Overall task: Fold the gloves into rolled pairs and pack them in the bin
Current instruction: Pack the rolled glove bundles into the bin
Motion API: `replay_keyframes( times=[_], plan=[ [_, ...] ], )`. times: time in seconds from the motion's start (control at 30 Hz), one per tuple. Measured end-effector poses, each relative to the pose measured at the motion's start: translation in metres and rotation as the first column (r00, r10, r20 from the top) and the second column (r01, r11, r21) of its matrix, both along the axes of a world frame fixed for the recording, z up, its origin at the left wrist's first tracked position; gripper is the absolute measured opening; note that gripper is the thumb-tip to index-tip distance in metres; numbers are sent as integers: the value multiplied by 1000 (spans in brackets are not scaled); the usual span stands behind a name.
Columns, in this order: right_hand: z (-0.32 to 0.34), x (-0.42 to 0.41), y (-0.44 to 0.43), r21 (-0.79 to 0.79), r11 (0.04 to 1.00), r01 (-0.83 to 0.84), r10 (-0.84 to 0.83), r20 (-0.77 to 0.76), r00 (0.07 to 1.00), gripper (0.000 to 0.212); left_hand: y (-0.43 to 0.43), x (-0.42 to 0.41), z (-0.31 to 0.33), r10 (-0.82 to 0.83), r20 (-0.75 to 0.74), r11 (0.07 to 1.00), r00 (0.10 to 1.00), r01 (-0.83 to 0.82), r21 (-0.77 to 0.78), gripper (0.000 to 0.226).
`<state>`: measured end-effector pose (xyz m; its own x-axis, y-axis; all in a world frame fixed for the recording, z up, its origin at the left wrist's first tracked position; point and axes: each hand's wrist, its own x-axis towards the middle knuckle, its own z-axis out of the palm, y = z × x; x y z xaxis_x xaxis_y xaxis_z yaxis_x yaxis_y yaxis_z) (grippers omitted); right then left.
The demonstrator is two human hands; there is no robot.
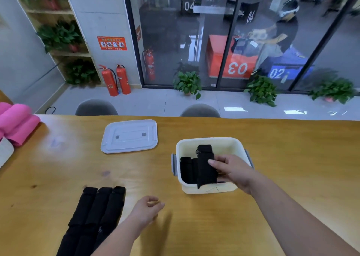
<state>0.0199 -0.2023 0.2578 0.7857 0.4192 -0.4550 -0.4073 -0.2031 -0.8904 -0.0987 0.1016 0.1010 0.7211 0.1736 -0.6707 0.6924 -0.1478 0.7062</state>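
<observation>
Two bare arms show, with skin uncovered from the lower edge of view to the fingertips. The left forearm [116, 234] looks the slimmer and ends in the left grip [146, 209], a bare hand. The right forearm [292, 212] looks broader and fills more of the view. Its right grip [231, 170], also bare, shows a short, pale thumbnail [211, 162].

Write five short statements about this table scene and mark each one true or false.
The right hand grips a folded black glove at the bin. True.
The lid sits on the bin. False: it lies apart on the table.
The left hand grips a glove. False: it holds nothing, its fingers loosely curled.
More black gloves lie on the table beside the left forearm. True.
The pink rolls lie in the bin. False: they lie at the table's left edge.
</observation>
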Motion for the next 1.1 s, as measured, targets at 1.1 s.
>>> replay_keyframes(
  times=[1.1],
  plan=[
    [-106,84,9,-677,736,-8,-22,-35,999,13,11,12,-1,-25,83,1000,996,26,-12,74]
  ],
)
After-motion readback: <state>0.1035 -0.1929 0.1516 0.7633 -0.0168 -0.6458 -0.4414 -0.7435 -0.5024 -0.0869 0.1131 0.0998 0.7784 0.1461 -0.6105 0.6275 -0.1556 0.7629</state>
